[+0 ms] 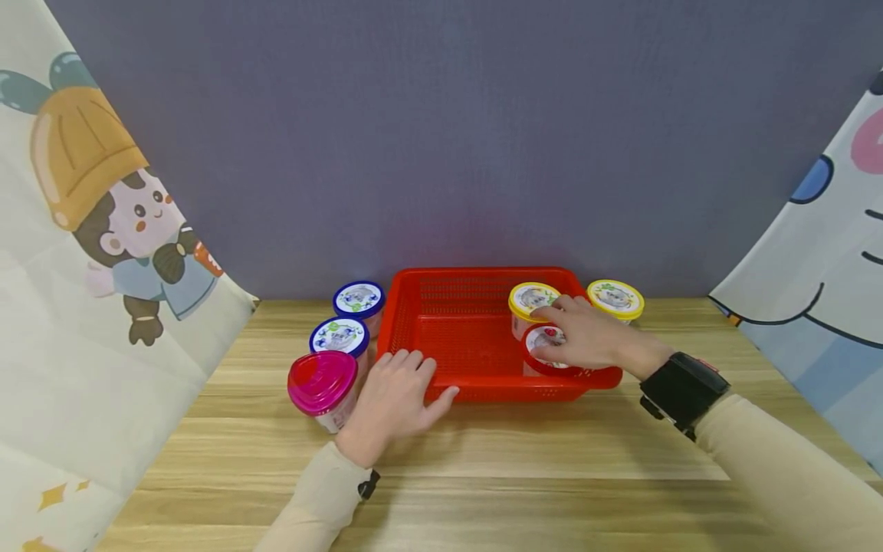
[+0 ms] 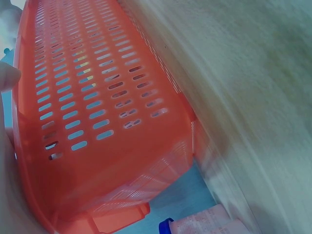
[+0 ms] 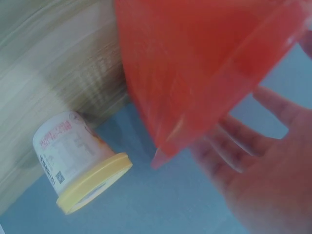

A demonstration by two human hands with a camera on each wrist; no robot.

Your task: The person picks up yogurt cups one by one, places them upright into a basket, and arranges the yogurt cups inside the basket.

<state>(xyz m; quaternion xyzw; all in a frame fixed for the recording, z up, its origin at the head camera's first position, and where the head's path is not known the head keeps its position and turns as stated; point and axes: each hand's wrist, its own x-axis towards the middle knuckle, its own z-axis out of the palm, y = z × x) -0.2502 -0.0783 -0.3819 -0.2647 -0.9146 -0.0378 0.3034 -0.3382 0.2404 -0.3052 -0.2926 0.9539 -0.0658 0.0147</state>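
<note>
A red plastic basket (image 1: 469, 389) stands on the wood-grain table. My left hand (image 1: 396, 399) rests at its front left corner, fingers lying over the rim and thumb out to the side. Inside the basket, at its right end, are a yellow-lidded cup (image 1: 530, 297) and a red-lidded cup (image 1: 533, 365) in front of it. Over the red lid reaches my right hand (image 1: 586, 333), its thumb above the lid and its fingertips between the two lids. In the right wrist view its fingers look straight and spread, with their tips hidden behind the basket wall (image 3: 175, 63).
Left of the basket stand two blue-lidded cups (image 1: 359, 297) and a tub with a pink heart-shaped lid (image 1: 323, 382), close to my left hand. Another yellow-lidded cup (image 1: 615, 299) is outside the basket at the right. A grey-blue backdrop (image 1: 441, 138) rises behind the table.
</note>
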